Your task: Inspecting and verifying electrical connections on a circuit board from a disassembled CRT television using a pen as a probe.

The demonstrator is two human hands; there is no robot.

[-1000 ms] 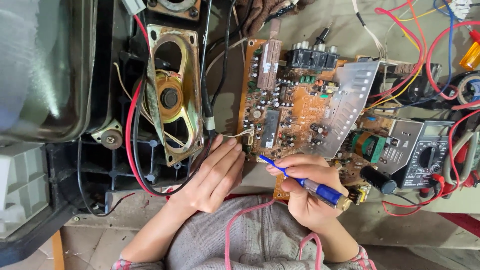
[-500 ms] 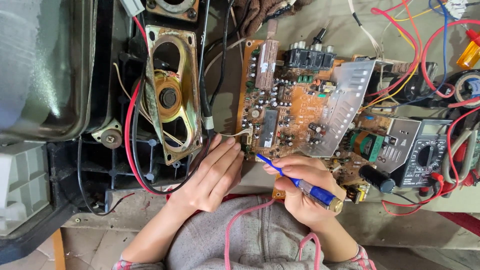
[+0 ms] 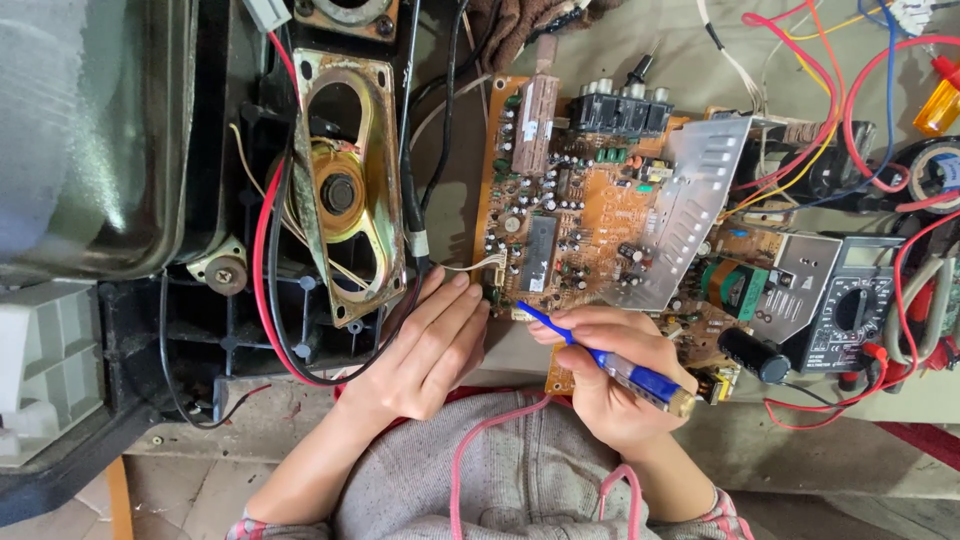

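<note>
Two hands; right hand [image 3: 610, 385] fingers gripping blue screwdriver [image 3: 600, 357], left hand [image 3: 425, 350] fingers open on circuit board [image 3: 590, 215]

A blue pen-shaped tool [image 3: 600, 357] with a clear middle and a brass-coloured end is held slantwise, its thin blue tip pointed up and to the left, just at the lower edge of the circuit board [image 3: 590, 215]. The board is orange-brown and is laid flat, crowded with small parts, black sockets along its far edge and a slotted silver metal plate [image 3: 685, 215] set on its right side.
</note>
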